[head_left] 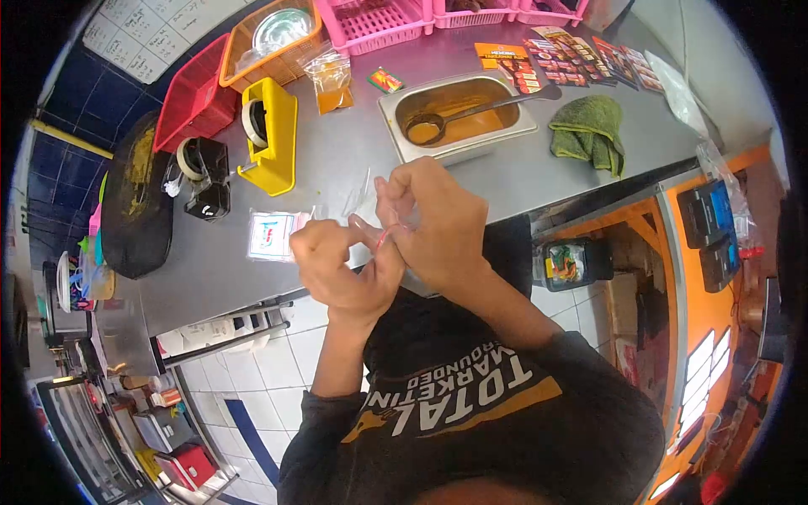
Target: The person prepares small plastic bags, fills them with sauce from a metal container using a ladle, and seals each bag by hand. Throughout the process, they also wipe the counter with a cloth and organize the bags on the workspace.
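Both my hands meet over the front edge of the steel table, fingers curled and pinching. Between them is a small clear plastic bag (pixel 360 202), its upper part sticking up beyond my fingers. My left hand (pixel 341 273) grips it from the left, thumb and fingertips pressed together. From the right, my right hand (pixel 446 223) pinches it, with a thin red-pink line showing at the fingertips. Most of the bag is hidden by my fingers. Just left of my hands lie flat clear bags with a printed label (pixel 273 236). Beyond my hands stands a steel pan (pixel 505 139) of orange-brown sauce.
A ladle (pixel 488 107) rests in the pan. A green cloth (pixel 587 130) and printed leaflets (pixel 560 59) are to the right. Tape dispensers (pixel 276 139), a filled sauce bag (pixel 333 97), and red (pixel 198 101) and orange baskets (pixel 295 63) stand left. Pink baskets (pixel 379 34) line the back.
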`<action>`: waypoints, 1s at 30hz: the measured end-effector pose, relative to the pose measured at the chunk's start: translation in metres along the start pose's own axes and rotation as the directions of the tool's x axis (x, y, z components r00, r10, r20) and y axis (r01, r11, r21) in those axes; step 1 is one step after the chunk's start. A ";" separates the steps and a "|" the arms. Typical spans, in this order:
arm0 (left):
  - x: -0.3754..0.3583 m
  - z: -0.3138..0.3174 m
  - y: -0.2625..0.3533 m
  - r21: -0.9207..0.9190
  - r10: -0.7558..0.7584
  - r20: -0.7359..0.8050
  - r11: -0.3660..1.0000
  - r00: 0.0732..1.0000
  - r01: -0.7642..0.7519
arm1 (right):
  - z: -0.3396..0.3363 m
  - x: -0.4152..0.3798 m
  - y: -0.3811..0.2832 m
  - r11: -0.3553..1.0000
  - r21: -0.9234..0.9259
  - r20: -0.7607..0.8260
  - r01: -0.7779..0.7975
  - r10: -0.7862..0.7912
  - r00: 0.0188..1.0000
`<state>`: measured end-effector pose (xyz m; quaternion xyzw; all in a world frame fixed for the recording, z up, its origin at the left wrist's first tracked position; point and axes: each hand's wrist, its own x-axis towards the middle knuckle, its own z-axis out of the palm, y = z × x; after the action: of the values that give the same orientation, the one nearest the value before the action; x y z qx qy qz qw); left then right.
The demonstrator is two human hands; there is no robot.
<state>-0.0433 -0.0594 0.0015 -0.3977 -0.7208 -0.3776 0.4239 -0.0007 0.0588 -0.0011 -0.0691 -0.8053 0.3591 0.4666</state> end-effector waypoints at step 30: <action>0.021 -0.007 -0.023 -0.193 0.528 0.338 0.849 0.779 -0.491 | -0.022 -0.011 0.026 0.393 0.480 0.760 -0.784 0.261 0.595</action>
<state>-0.0681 -0.0693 0.0189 -0.6624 -0.6354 -0.1984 0.3437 0.0172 0.0843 -0.0186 -0.0126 -0.5870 0.8088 0.0320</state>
